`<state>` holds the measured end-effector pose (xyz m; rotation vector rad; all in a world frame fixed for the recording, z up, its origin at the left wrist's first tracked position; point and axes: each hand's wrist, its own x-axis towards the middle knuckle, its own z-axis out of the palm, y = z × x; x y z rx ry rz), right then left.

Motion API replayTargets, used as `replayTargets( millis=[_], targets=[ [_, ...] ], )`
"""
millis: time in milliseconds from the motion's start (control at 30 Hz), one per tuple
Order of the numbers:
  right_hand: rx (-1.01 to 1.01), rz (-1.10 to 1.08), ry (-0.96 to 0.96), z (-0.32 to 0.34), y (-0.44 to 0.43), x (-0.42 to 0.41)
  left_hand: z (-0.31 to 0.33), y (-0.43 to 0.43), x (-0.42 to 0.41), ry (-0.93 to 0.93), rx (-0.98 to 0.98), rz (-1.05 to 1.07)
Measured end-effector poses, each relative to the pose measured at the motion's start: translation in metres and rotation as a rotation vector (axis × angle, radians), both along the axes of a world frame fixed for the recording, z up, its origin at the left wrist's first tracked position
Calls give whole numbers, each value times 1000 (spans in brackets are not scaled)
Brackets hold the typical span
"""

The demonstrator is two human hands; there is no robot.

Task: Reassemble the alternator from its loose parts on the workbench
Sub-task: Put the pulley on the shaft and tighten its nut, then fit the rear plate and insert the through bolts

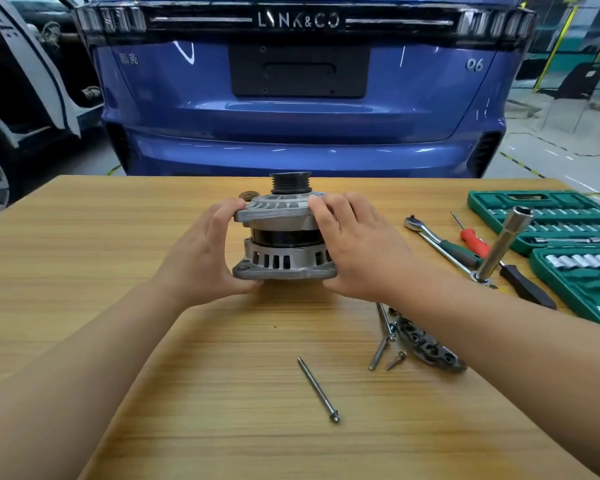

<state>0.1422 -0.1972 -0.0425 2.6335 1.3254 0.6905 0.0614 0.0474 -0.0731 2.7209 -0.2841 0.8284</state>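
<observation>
The alternator [283,237] stands upright on the wooden workbench [153,341], black pulley [290,182] on top, with a dark gap between its upper and lower silver housings. My left hand [208,251] grips its left side, fingers on the upper housing and thumb at the base. My right hand [355,244] grips the right side the same way. A long through bolt [318,389] lies on the bench in front. Several more bolts and screws [385,337] lie under my right forearm beside a dark curved plate [426,346].
A ratchet with a tall socket [499,247], a second ratchet [440,244] and a red-handled screwdriver [478,244] lie at the right. An open green socket set [568,244] sits at the bench's right edge. A small brown round part [248,195] lies behind the alternator. A blue car [298,98] is parked beyond.
</observation>
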Motion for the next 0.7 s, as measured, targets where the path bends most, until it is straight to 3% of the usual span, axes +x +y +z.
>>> replayTargets(
  millis=[100,233,433,500,567,700],
  targets=[
    [-42,47,13,12,-1,5,6,-5,-4,8,-32,38],
    [-79,71,166,57,-5,18,43,-11,-12,116,-183,44],
    [-78,-16,795,89,-1,41,82,3,0,547,-599,-16],
    [36,-41,974,81,-3,43,82,-1,6,532,-663,-35],
    [285,-51,1085,65,-5,41,73,-8,8,464,-761,-20],
    [678,-21,1121,31,-3,30,38,-15,4,397,-1033,-84]
  ],
)
